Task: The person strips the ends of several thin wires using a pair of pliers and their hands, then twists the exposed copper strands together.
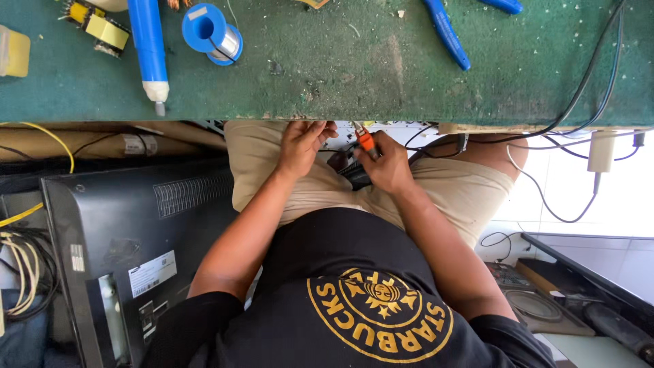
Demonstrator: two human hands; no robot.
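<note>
below the green bench edge, right hand (390,165) clenched around an orange-handled tool (366,140); left hand (300,146) curled, contents unclear

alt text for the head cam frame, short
Seen from above, a seated person works in their lap just below a green-topped bench: the right hand grips an orange-handled tool, while the left hand reaches in beside it. On the bench lie a blue solder spool and blue-handled pliers; a dark monitor back stands at the person's left.
</note>
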